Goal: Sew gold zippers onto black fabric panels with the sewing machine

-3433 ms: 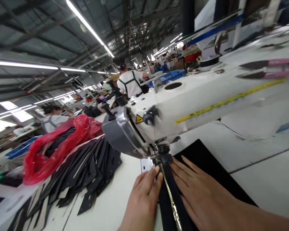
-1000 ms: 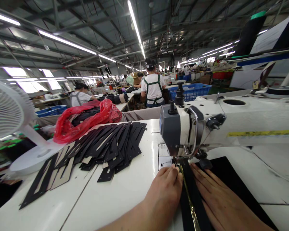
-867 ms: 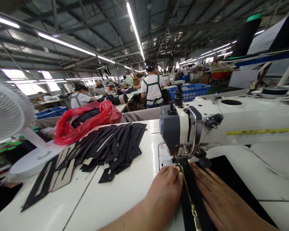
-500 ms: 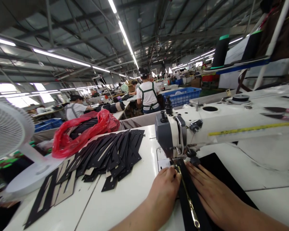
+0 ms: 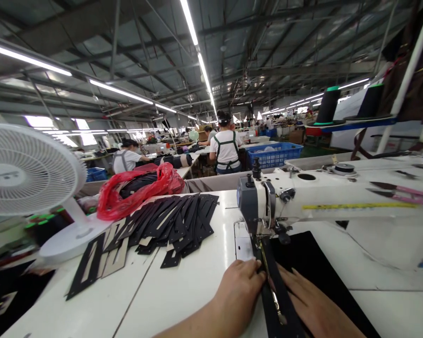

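A black fabric strip with a gold-toothed zipper [image 5: 276, 303] runs lengthwise under the presser foot of a white sewing machine [image 5: 262, 202]. My left hand [image 5: 240, 288] is closed, thumb and fingers pinching the strip's left edge just in front of the foot. On the other side my right hand [image 5: 306, 300] lies flat, fingers stretched out over the strip's right edge. The zipper's gold pull hangs towards me between both hands. A larger black fabric panel [image 5: 312, 260] spreads under and beyond my right hand. The needle point is hidden by the machine head.
Overlapping black frame-shaped pieces [image 5: 176, 223] lie on the table at left, beside a red plastic bag [image 5: 114, 199]. A white fan [image 5: 75, 220] stands further left. Pink-handled snips [image 5: 405, 192] rest on the machine arm. Co-workers [image 5: 227, 148] and a blue crate [image 5: 275, 155] are beyond.
Both hands have slid back towards me, away from the presser foot. My view has turned slightly left, so the fan shows more fully.
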### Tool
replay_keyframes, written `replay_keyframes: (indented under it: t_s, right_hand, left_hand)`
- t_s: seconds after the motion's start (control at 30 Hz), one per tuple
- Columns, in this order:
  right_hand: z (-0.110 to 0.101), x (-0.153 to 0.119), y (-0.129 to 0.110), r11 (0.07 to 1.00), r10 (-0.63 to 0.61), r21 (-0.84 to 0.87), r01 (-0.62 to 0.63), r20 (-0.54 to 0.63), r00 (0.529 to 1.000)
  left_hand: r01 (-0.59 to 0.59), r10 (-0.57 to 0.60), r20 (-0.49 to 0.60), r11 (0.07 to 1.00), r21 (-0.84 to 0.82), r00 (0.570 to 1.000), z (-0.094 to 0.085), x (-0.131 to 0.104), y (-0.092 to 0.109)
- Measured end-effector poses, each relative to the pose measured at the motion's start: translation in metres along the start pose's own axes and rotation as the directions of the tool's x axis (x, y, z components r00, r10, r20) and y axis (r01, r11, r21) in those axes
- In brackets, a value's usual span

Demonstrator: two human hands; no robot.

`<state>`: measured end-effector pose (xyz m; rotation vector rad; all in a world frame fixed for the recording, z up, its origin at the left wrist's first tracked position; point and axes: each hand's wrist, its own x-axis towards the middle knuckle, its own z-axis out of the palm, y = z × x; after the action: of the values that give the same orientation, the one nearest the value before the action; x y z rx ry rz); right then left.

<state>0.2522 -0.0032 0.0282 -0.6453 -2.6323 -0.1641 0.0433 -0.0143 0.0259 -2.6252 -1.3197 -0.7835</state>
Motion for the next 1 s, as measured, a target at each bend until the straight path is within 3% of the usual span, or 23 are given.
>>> replay_keyframes:
  t_s: [0.17,0.6,1.0]
  right_hand:
    - [0.003,-0.013,-0.011,0.998,-0.043,-0.037,0.042,-0.043,0.998]
    - [0.011,-0.001,-0.001,0.998,-0.027,-0.053,0.023,-0.088,0.996]
    - [0.019,0.015,0.019,1.000,0.008,-0.018,-0.010,-0.098,0.995]
  left_hand:
    - [-0.017,0.017,-0.011,1.000,-0.015,1.000,0.000,-0.008,0.008]
    - [0.020,-0.019,0.070,1.000,-0.008,0.997,-0.007,0.006,0.003]
    - [0.129,-0.131,0.080,0.991,0.032,0.988,0.016,0.019,-0.022]
